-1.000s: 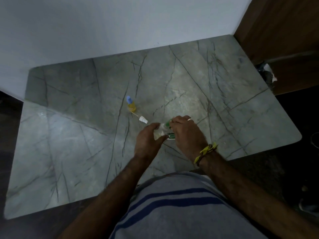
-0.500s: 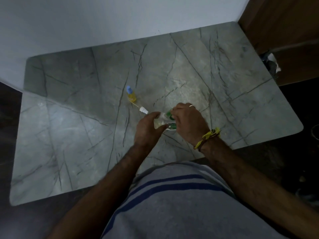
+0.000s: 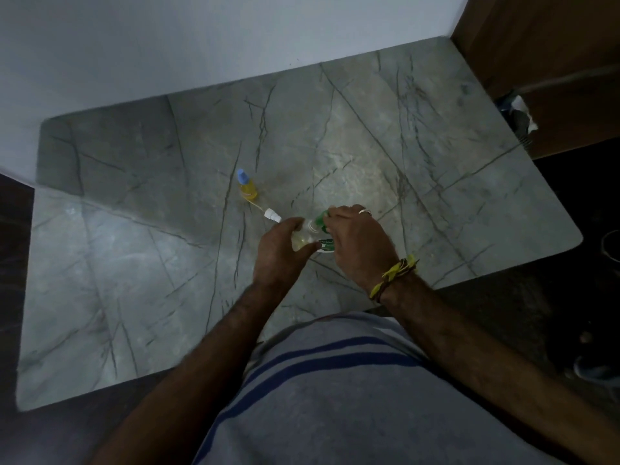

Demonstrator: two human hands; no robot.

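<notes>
Left hand (image 3: 280, 253) wrapped round the clear bottle (image 3: 307, 236), right hand (image 3: 357, 245) pinching its green cap (image 3: 322, 217), hands close together, bottle between them near the desk's (image 3: 134, 263) front edge, white nozzle (image 3: 271, 215) just behind, small yellow bottle (image 3: 247, 189) beyond toward the middle

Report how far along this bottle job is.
Done: the small yellow bottle stands capped in blue on the table, and the white spray nozzle lies loose near it. In hand: the left hand grips the clear bottle while the right hand pinches its green cap; whether the cap goes on or off cannot be told. Left: the nozzle is fitted to nothing yet.
</notes>
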